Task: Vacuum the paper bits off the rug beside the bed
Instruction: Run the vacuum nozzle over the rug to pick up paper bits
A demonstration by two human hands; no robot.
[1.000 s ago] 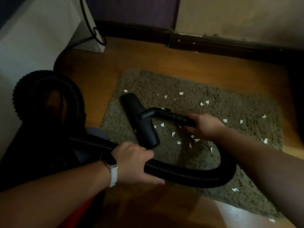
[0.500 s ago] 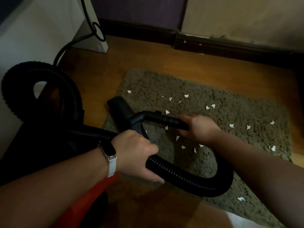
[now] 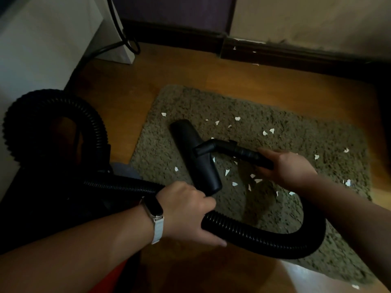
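A person's right hand (image 3: 289, 168) curls around the rear end of a black vacuum wand (image 3: 239, 151), fingers wrapped beneath the tube, while the left hand (image 3: 186, 210) grips the black ribbed hose (image 3: 264, 235) from above, thumb and fingers closed around it. The wand's elbow joins a wide black floor nozzle (image 3: 194, 155), which sits on the left part of a shaggy olive-brown rug (image 3: 275, 115), its long side running diagonally from the far left toward the left hand. Small white paper bits (image 3: 227, 171) are scattered over the rug's pile, several just beside the nozzle's right side and under the wand, others farther off toward the rug's far and right edges; one scrap lies on the wooden floor (image 3: 131, 87) at the lower right, off the rug. From the right hand the hose bends in a wide loop across the rug's near edge to the left hand, then runs left to the dark vacuum body (image 3: 42, 197), where a second loop arches upward. A smart band with a pale strap (image 3: 155, 216) sits on the left wrist. A black power cord (image 3: 127, 41) hangs beside a white panel (image 3: 42, 49) at the upper left, and a dark skirting board (image 3: 296, 56) lines the far wall.
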